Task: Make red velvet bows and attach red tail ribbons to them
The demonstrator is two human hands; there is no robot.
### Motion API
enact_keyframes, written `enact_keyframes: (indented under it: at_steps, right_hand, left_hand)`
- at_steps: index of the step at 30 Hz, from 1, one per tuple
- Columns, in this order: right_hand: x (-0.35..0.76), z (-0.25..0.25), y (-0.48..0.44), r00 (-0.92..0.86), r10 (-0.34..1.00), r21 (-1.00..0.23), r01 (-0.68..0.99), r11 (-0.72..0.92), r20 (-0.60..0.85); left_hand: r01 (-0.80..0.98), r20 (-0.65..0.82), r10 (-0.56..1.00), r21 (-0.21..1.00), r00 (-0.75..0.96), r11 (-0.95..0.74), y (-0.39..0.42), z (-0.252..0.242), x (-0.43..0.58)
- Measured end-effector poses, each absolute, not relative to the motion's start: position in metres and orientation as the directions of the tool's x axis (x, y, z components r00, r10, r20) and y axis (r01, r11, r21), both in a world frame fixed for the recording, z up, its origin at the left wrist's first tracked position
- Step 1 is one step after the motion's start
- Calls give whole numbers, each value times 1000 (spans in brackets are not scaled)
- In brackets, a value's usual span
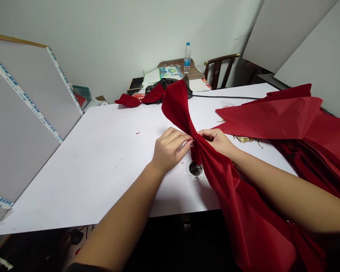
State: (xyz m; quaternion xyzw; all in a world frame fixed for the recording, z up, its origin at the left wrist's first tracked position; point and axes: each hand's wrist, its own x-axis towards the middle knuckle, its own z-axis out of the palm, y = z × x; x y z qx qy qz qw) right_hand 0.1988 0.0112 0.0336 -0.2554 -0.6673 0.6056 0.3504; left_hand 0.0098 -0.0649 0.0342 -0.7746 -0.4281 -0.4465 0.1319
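A long piece of red velvet cloth is gathered into a narrow neck between my hands, like a bow. Its upper loop stands up and its long tail hangs over the table's front edge. My left hand is closed at the left side of the neck, thumb and fingertips pinched together; a tiny bright spot shows there, too small to name. From the right, my right hand grips the neck, some fingers hidden behind the cloth. Gold twist ties lie on the table beyond my right wrist.
The white table has a round cable hole below my hands. Red cloth is piled at right. A finished-looking red bow and black plastic bag lie at the far edge. Behind stand a water bottle and chair; boards lean left.
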Motion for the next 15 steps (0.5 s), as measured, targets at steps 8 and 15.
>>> enact_keyframes:
  at_steps: [8, 15]
  right_hand:
    - [203, 23, 17, -609, 738, -927, 13, 375, 290]
    - [206, 25, 20, -565, 594, -731, -24, 682, 573]
  left_hand:
    - [695, 691, 723, 511, 19, -506, -67, 29, 20]
    - [209, 266, 948, 951, -177, -228, -67, 26, 32]
